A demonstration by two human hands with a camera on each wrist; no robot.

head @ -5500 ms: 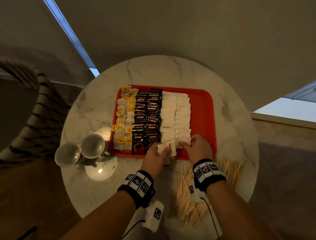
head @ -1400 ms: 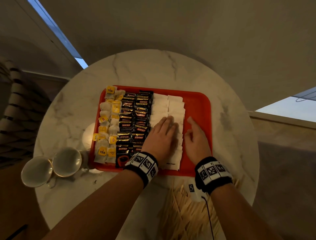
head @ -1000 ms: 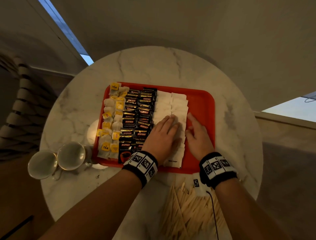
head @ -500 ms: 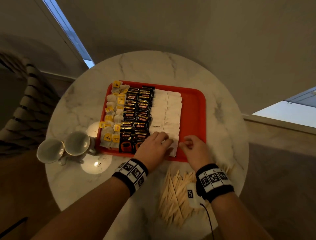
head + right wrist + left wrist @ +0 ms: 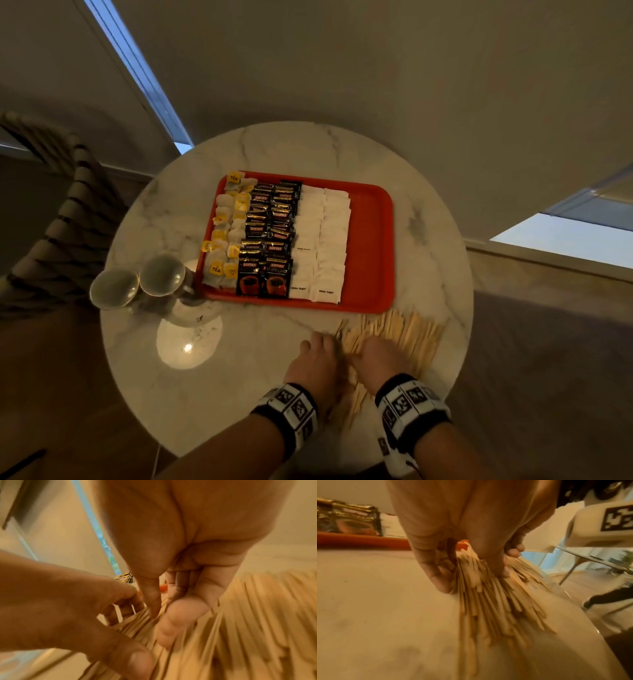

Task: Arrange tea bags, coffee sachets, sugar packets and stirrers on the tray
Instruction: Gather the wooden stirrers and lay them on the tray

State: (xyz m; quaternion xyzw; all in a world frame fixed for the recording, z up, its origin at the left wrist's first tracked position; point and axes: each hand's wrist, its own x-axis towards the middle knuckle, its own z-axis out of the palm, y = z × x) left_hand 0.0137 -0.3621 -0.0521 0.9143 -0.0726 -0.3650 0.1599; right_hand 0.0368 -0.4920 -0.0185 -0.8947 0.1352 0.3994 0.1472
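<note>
Underneath, hands (image 5: 471, 550) around stirrers (image 5: 488, 601).

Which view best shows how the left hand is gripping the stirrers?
The left wrist view: the left hand has fingers and thumb curled round a bunch of stirrers on the table. The head view shows only the hand's back; the right wrist view shows it blurred, from the side.
</note>
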